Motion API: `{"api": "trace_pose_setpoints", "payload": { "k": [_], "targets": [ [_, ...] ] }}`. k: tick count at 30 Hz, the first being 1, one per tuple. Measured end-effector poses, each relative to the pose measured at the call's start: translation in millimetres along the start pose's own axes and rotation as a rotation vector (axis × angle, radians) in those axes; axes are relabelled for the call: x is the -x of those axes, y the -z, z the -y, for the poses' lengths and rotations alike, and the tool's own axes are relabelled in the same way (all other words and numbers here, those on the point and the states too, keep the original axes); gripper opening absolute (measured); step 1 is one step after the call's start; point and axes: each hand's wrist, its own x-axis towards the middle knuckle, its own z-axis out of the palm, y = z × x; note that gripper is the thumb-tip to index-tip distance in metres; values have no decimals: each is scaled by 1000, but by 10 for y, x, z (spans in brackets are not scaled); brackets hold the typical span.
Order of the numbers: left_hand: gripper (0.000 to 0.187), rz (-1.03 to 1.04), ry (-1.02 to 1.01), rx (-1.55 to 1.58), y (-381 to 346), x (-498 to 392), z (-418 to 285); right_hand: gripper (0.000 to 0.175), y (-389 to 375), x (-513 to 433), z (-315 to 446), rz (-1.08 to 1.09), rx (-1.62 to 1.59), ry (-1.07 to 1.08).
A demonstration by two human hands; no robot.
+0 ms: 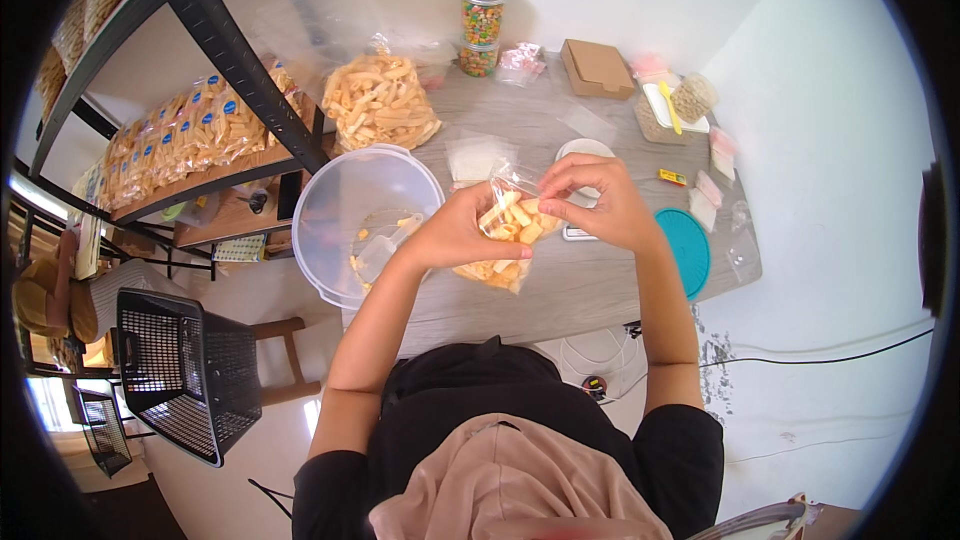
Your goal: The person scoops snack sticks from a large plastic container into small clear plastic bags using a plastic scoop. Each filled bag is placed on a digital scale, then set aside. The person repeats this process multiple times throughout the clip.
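Observation:
My left hand [472,232] is wrapped around a clear plastic bag [517,225] of pale yellow stick snacks, above the grey wood-grain table. With thumb and fingertips, my right hand [589,199] pinches the bag's upper right edge. Behind my right hand are a round white lid or dish [581,146] and a small white device [577,234], partly hidden. To the left stands a large translucent tub [322,202] with a clear plastic scoop [382,247] and some snack crumbs inside. Flat clear bags [480,157] lie just beyond my left hand.
A big bag of snacks [379,101], candy jars [482,22], a cardboard box [598,67] and a tub with a yellow spoon [670,109] line the back. A teal lid [684,251] lies right. Shelving with packed bags [202,127], a black basket [187,375] and another person [56,285] are left.

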Motion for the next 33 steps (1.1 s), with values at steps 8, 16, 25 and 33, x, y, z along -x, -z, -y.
{"api": "trace_pose_setpoints", "payload": {
  "k": [8,16,25,33],
  "targets": [
    [85,-524,-269,-412,-69,83,127,14,256,457,-1184,-473,-191,-361],
    [48,-1051,-217,-661,105,916,491,25,-5,1137,-3082,-1168,-450,-731],
    [37,-1207,-223,-604,195,1060,732,40,-66,1249,-3539,-1320,-217,-737],
    [33,-1227,-250,-429,225,1090,743,46,11,1440,-3467,-1418,-304,-749]
  ]
}}
